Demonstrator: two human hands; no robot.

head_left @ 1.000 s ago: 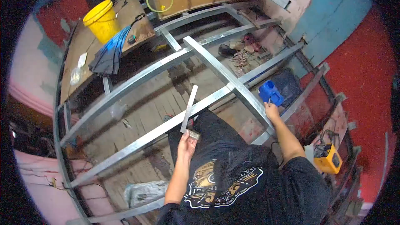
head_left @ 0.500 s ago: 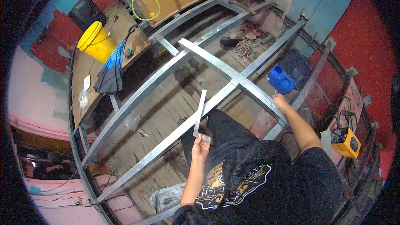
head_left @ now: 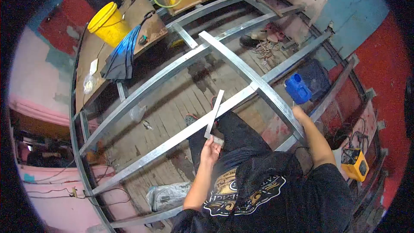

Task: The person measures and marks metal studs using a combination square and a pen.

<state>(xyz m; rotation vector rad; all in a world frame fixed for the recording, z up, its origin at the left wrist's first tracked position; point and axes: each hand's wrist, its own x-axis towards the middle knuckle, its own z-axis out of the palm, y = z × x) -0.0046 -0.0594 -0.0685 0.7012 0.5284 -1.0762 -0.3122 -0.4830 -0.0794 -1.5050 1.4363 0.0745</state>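
Note:
My left hand (head_left: 209, 151) is closed around the short stock of a try square (head_left: 216, 112), whose flat metal blade points up across a long galvanized steel tube (head_left: 181, 136). My right hand (head_left: 298, 113) lies beside a crossing steel tube (head_left: 254, 77), its fingers mostly hidden. Something thin sticks up from those fingers, too small to name. Just beyond it is a blue plastic container (head_left: 298, 89) with round openings on top.
A yellow bucket (head_left: 108, 25) and a folded blue-black umbrella (head_left: 123, 56) rest on a wooden board (head_left: 144, 45). To the right is a yellow-and-black machine (head_left: 354, 165) with cables. Shoes (head_left: 261, 39) and a plastic bag (head_left: 168, 196) lie lower down.
The view has shifted, so the frame and container appear moved right and down. My left hand still holds the square at the long tube. My right hand remains near the container.

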